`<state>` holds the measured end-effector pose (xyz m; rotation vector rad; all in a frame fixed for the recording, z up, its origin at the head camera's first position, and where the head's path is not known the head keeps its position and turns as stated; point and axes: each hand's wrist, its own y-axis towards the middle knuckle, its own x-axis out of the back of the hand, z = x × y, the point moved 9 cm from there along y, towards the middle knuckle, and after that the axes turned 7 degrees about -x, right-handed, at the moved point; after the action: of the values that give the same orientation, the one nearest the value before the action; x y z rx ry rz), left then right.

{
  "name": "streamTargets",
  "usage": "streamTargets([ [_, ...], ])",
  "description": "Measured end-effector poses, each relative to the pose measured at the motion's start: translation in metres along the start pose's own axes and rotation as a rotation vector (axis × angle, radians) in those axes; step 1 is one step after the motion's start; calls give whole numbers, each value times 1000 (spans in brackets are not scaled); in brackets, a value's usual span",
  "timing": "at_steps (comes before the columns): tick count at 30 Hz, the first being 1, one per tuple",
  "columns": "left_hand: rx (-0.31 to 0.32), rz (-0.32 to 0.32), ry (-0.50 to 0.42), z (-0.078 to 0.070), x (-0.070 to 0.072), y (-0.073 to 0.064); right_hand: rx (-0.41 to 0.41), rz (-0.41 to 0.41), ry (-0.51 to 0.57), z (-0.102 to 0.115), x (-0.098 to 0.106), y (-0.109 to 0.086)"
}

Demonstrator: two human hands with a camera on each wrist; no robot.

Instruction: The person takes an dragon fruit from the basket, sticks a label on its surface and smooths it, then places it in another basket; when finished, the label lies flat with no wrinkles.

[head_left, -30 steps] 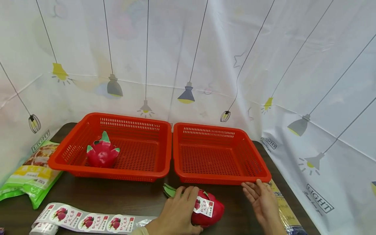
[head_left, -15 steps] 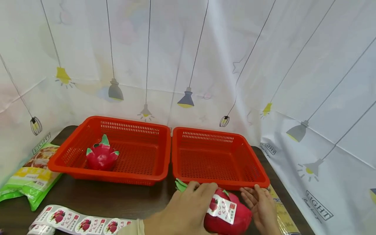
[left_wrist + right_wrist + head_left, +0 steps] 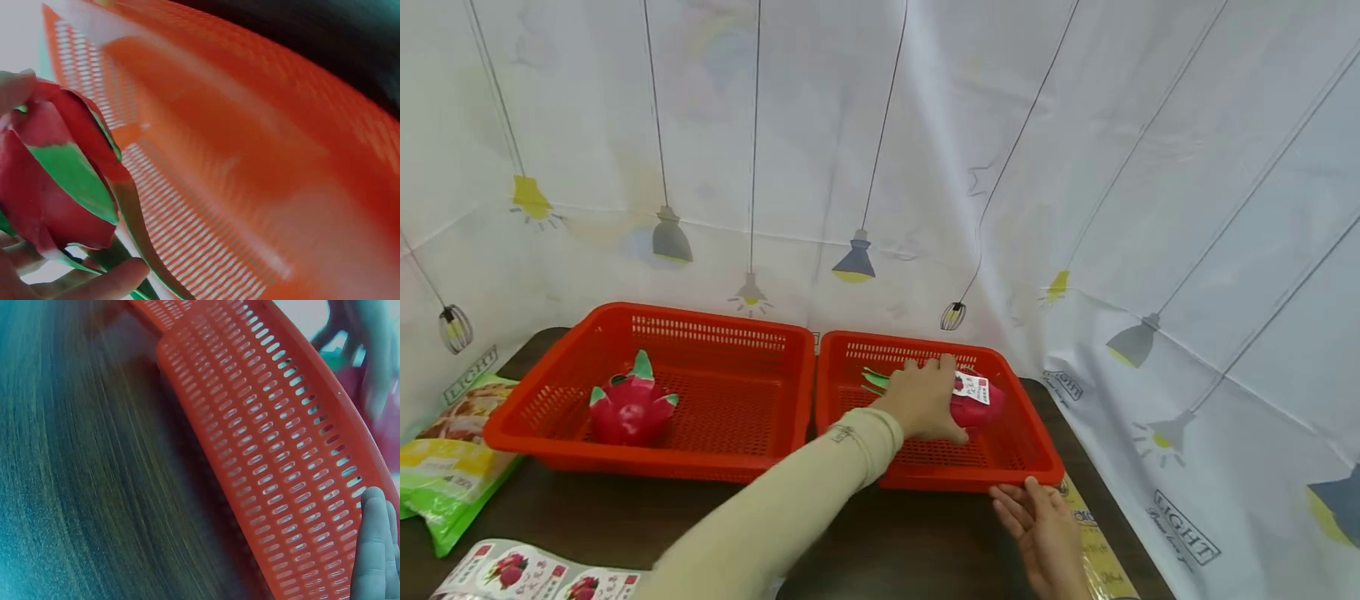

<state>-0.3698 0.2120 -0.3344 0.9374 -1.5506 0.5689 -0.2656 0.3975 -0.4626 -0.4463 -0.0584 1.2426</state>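
In the head view my left hand [image 3: 921, 400] holds a red dragon fruit [image 3: 985, 413] with green leaf tips over the right red basket [image 3: 940, 478], inside its rim. A white printed label [image 3: 972, 387] is stuck on this fruit. The left wrist view shows fingertips [image 3: 112, 281] around the dragon fruit [image 3: 69, 169], close to the slotted basket wall. My right hand [image 3: 1047, 533] is at that basket's near right corner, its straight fingers [image 3: 374, 544] touching the outer wall just under the rim.
The left red basket [image 3: 647, 460] stands beside it with another dragon fruit [image 3: 631, 413] inside. A strip of dragon fruit labels [image 3: 527, 575] lies front left. A green and yellow bag [image 3: 456, 462] is at the far left, a gold package [image 3: 1093, 546] at the right.
My left hand has carried the labelled dragon fruit up from the table, past the near rim and over the right basket. The right hand stays at the basket's corner.
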Motion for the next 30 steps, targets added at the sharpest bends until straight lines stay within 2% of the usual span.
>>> streamTargets([
  [1, 29, 15, 11, 4, -11, 5, -19, 8, 7, -4, -3, 2],
  [4, 40, 39, 40, -11, -42, 22, -59, -29, 0, -6, 11, 1],
  [7, 43, 49, 75, -21, -69, 30, -88, -59, -14, -9, 19, 2],
  [10, 115, 56, 45, -16, -88, 33, -91, -62, 6, -14, 17, 6],
  [12, 173, 55, 5, -10, -95, 34, -85, -50, 29, -16, 11, 10],
  [14, 217, 50, -28, -4, -98, 35, -80, -35, 57, -17, 6, 14],
  [16, 233, 41, -53, -1, -98, 37, -72, -23, 82, -16, 3, 17],
  [20, 261, 49, -113, 3, -95, 33, -77, -26, 112, -18, 0, 18],
  [22, 276, 60, -180, 6, -97, 31, -85, -37, 114, -19, 0, 18],
  [25, 284, 73, -329, 10, -96, 27, -95, -44, 100, -19, -1, 19],
  [28, 259, 57, -455, 13, -82, 15, -100, -49, 106, -19, 0, 19],
  [30, 203, -12, -481, 16, -59, 0, -83, -35, 120, -18, -1, 21],
])
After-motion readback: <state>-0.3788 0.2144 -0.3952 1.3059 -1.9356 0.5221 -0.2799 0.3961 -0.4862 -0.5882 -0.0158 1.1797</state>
